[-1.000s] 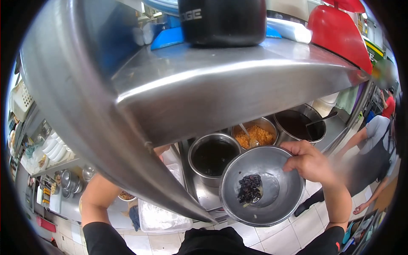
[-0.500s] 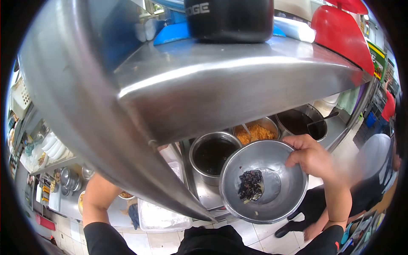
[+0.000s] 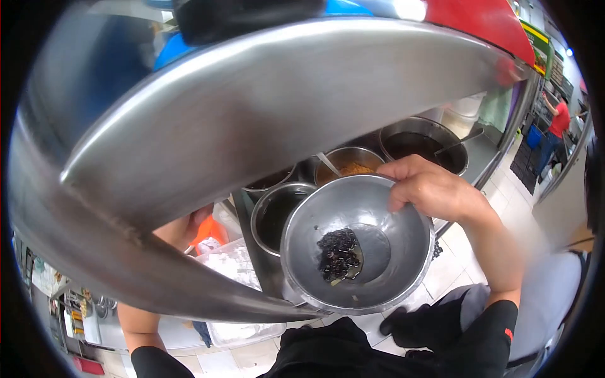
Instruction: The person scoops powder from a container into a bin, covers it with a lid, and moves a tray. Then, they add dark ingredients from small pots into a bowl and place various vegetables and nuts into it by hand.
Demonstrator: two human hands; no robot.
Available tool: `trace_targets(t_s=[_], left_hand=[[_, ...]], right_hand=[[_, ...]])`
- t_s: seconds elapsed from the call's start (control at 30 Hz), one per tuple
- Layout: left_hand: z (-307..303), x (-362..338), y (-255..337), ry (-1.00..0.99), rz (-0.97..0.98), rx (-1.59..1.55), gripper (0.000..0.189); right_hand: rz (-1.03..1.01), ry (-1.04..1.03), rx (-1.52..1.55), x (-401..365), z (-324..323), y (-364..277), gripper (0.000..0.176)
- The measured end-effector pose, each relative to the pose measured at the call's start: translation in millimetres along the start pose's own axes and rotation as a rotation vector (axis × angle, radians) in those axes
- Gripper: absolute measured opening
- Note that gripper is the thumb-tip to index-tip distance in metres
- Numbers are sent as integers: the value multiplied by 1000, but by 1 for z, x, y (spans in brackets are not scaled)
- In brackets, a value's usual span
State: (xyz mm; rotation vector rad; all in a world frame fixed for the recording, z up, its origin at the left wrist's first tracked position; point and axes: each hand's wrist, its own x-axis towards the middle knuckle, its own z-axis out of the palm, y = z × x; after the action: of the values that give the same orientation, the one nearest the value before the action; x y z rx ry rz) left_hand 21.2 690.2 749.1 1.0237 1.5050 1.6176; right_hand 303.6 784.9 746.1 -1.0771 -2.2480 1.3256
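My right hand [image 3: 428, 189] grips the back right rim of a steel mixing bowl [image 3: 391, 271], thumb inside. The bowl is tilted toward me and holds a clump of dark, wet, grain-like food [image 3: 340, 255] with a little liquid. My left hand [image 3: 192, 228] is partly hidden behind the metal shelf post, its visible fingers curled. Right beside it is an orange plastic thing [image 3: 213, 233] with white stuff in it, above a tub of white ice-like or powdery stuff [image 3: 233, 268]. What the left fingers hold is hidden.
A steel shelf [image 3: 265, 113] and its curved post [image 3: 151, 277] cross the view. Behind the bowl stand a pot of dark liquid [image 3: 274, 217], a pot of orange crumbly food [image 3: 356, 169] and another dark pot [image 3: 409, 143] with a ladle. A person [image 3: 558, 120] in red stands far right.
The bowl and my right hand have shifted left in view. My left hand has come forward from the lower left, beside the orange thing now showing. The camera view has shifted.
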Motion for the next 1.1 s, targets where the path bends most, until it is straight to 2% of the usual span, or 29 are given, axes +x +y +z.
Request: trace_targets(t_s=[0.07, 0.13, 0.2, 0.27, 0.3, 0.47, 0.53, 0.67, 0.77, 0.83, 0.87, 0.93, 1.0, 1.07, 1.1], left_hand=[[8, -18, 3, -44, 274, 133, 26], [-2, -23, -10, -96, 609, 606, 21], [4, -25, -16, -337, 1300, 877, 12], [6, -29, -19, -379, 1302, 914, 9], [7, -30, -18, -414, 1300, 953, 15], [5, -32, -13, -439, 1321, 963, 17], [2, -31, -16, -313, 1309, 979, 16], [-1, -24, -18, -337, 1285, 909, 13], [-6, -23, -15, -250, 1239, 1047, 12], [-2, -20, -28, -94, 791, 503, 29], [-1, -17, -28, -103, 797, 503, 29], [0, -6, -26, -7, 546, 155, 31], [-14, 11, -28, 1, 554, 180, 30], [-31, 29, -30, 1, 619, 325, 29], [-32, 32, -28, 50, 589, 421, 28]], right_hand=[[-59, 10, 7, 2, 2, 1, 31], [-45, 6, -9, 3, 2, -1, 31], [-33, -1, -24, 2, 2, -3, 31], [-47, 2, -40, 0, 3, -4, 28], [-44, 8, -35, -1, 2, -4, 28], [-22, -1, -31, -2, 3, -2, 22], [-30, 10, -40, -2, 4, -3, 21], [-34, 17, -64, -5, 5, -5, 20], [-47, 30, -64, -5, 6, -2, 20], [-40, 37, -28, -5, 6, 4, 21], [-36, 42, 9, -6, 6, 6, 22], [-17, 64, 4, -12, 6, 3, 24], [0, 73, -9, -16, 7, 3, 26], [-119, 124, -65, -18, 8, 5, 29], [-120, 119, -68, -20, 9, 5, 29]])
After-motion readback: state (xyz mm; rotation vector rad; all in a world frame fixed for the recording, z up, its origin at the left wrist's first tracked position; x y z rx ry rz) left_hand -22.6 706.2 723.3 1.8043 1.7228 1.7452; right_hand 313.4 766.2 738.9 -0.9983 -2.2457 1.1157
